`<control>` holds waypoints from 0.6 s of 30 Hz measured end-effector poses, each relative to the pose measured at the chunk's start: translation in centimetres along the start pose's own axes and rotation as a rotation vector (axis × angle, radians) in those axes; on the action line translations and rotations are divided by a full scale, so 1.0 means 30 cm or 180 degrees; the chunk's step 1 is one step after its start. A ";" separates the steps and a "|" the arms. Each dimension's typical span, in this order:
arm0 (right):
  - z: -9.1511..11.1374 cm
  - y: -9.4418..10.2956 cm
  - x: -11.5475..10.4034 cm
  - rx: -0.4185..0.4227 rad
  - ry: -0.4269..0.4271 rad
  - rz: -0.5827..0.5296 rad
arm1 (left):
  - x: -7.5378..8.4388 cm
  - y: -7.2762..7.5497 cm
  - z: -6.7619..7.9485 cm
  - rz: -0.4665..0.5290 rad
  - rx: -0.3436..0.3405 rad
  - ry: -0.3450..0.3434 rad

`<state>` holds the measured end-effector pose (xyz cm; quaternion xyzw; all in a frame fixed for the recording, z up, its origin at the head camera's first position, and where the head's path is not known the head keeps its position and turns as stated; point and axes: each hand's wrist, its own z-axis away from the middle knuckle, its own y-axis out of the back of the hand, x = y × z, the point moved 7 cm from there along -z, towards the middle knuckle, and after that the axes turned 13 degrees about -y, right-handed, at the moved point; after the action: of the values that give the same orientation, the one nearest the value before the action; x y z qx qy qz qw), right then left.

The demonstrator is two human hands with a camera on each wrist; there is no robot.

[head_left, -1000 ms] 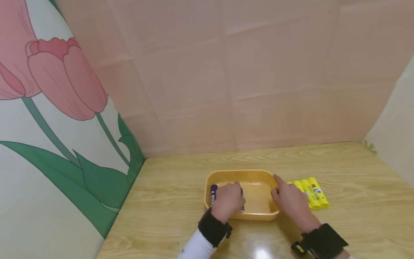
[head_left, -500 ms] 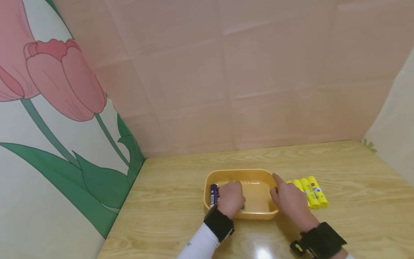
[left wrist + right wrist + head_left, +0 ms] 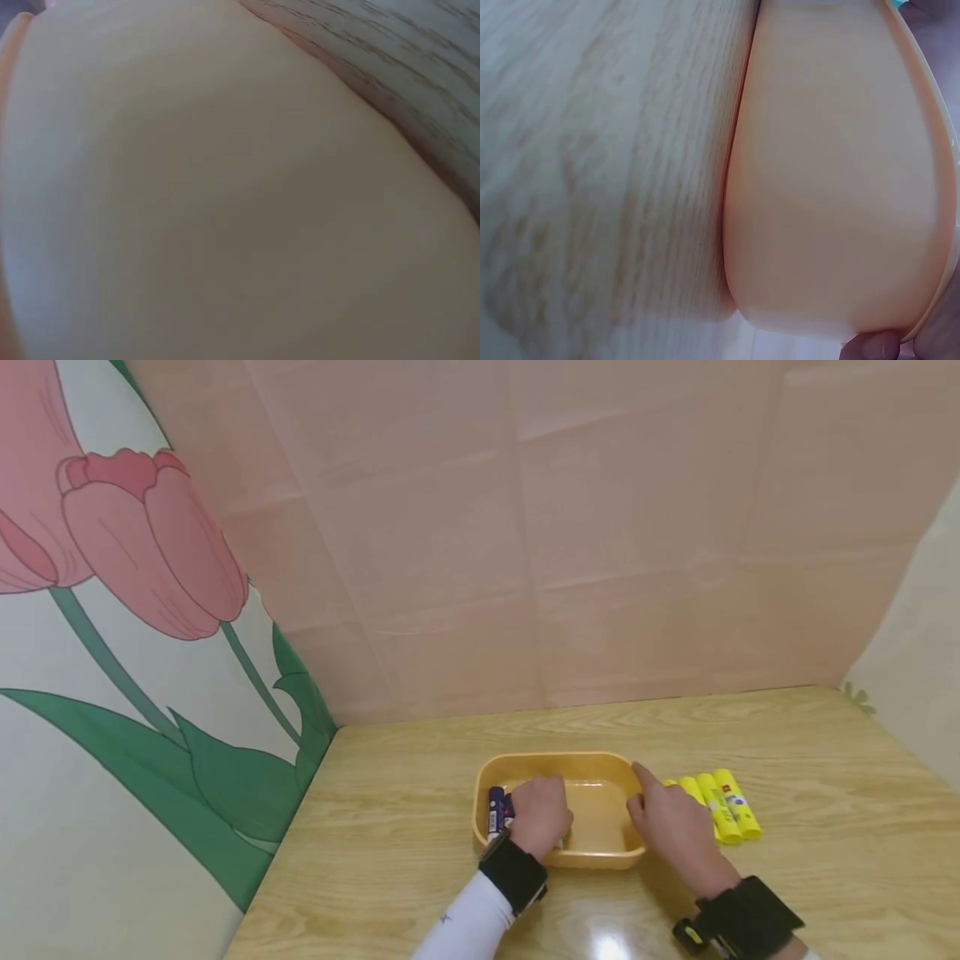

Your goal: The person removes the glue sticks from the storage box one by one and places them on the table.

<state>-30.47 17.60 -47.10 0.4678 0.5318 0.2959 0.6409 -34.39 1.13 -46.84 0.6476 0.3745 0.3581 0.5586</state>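
An orange-yellow plastic tray [image 3: 600,861] sits on the wooden table. Inside its left end lies a dark blue glue stick [image 3: 496,812], with a second dark blue stick [image 3: 509,808] beside it, partly covered. My left hand [image 3: 540,817] reaches down into the tray just right of these, knuckles up. Its fingertips and whatever lies beneath them are hidden; a small pale end shows below the hand. My right hand [image 3: 677,827] grips the tray's right rim, and one fingertip [image 3: 876,346] shows against the outer wall in the right wrist view.
Several yellow glue sticks [image 3: 726,808] lie side by side on the table [image 3: 405,793], right of the tray and partly behind my right hand. A pinkish covering [image 3: 525,568] closes off the back. On the left stands a panel with painted tulips [image 3: 157,543].
My left hand has shifted slightly to the right inside the tray, uncovering part of the second dark blue stick. My right hand and the tray stay in place.
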 end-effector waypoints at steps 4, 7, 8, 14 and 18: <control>-0.001 -0.001 0.001 -0.0030 -0.0013 0.0000 | 0.007 -0.003 -0.005 -0.0107 0.0100 -0.0024; -0.001 -0.003 0.001 -0.0058 -0.0024 0.0002 | 0.015 -0.001 -0.005 -0.0253 0.0265 -0.0083; 0.000 -0.002 0.001 -0.0056 -0.0019 0.0003 | 0.018 0.000 -0.005 -0.0304 0.0318 -0.0099; 0.004 0.006 0.000 0.0029 0.0032 0.0022 | 0.020 0.002 -0.009 -0.0414 0.0457 -0.0097; 0.008 0.008 0.001 0.0040 0.0027 0.0032 | 0.020 0.005 -0.009 -0.0410 0.0469 -0.0095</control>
<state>-30.19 17.65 -46.89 0.4732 0.5341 0.2978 0.6342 -34.33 1.77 -46.64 0.6668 0.4324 0.2833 0.5369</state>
